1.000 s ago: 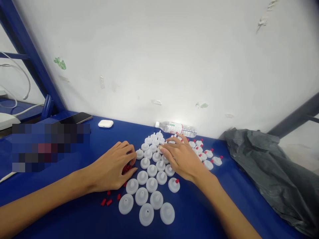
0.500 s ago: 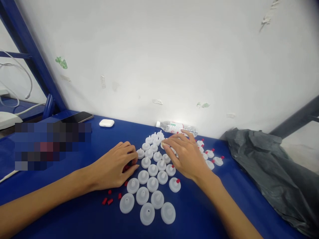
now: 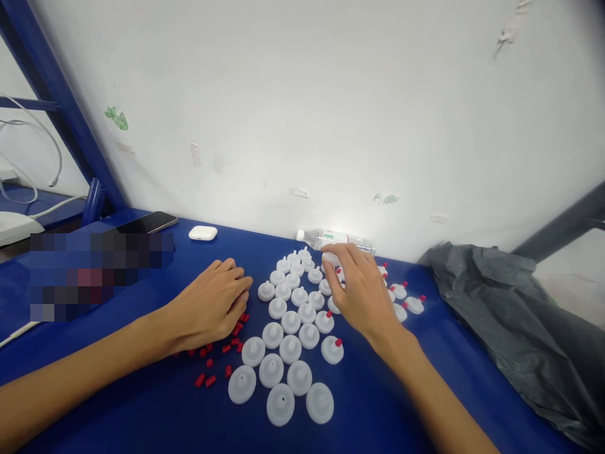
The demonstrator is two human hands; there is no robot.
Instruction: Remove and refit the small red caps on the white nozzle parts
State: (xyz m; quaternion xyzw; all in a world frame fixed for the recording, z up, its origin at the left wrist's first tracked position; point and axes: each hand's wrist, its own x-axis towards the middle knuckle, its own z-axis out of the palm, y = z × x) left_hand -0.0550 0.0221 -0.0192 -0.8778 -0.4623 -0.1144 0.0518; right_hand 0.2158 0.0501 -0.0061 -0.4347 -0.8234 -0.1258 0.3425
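Note:
Several round white nozzle lids stand spread over the blue table, their spouts mostly upward. Some toward the right, such as a red-tipped lid, carry a small red cap on the spout. My right hand is above the far lids, thumb and index finger closed on a white nozzle lid. Left of the lids, my left hand is curled with its fingertips tucked together; anything in them is hidden. Loose red caps lie below and beside that hand.
A clear plastic bottle lies along the wall. A white earbud case and a phone rest at the back left. At the right, a dark plastic bag covers the table edge. Part of the left side is pixelated.
My left hand has drawn back left from the lids, uncovering red caps. My right hand's thumb and index finger have moved slightly right and now hold a white nozzle lid.

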